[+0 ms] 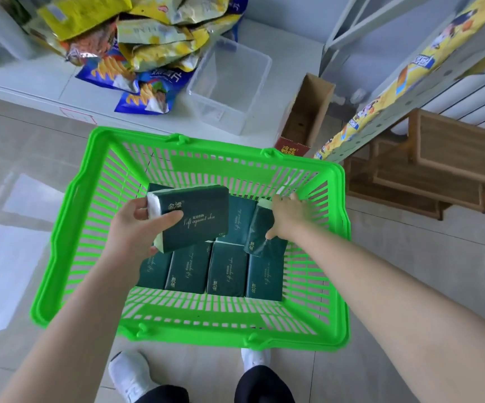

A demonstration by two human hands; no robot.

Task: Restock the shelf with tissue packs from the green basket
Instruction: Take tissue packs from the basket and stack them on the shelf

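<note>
Your grey metal shelf with the yellow printed strip (404, 82) is up on the right. The bright green slatted plastic basket (69, 216) sits on the floor in front of your feet. A row of dark green tissue packs (226, 271) lies flat inside it. Your left hand (136, 225) grips one raised dark green pack (194, 216) by its end, above the row. Your right hand (287, 216) is curled round a tilted pack (261, 231) with the thumb on its face, down in the basket's right side.

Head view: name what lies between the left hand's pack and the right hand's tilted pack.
Head view: a flat pack in the basket shows between the held pack in the left hand and the tilted pack the right hand grips.
</note>
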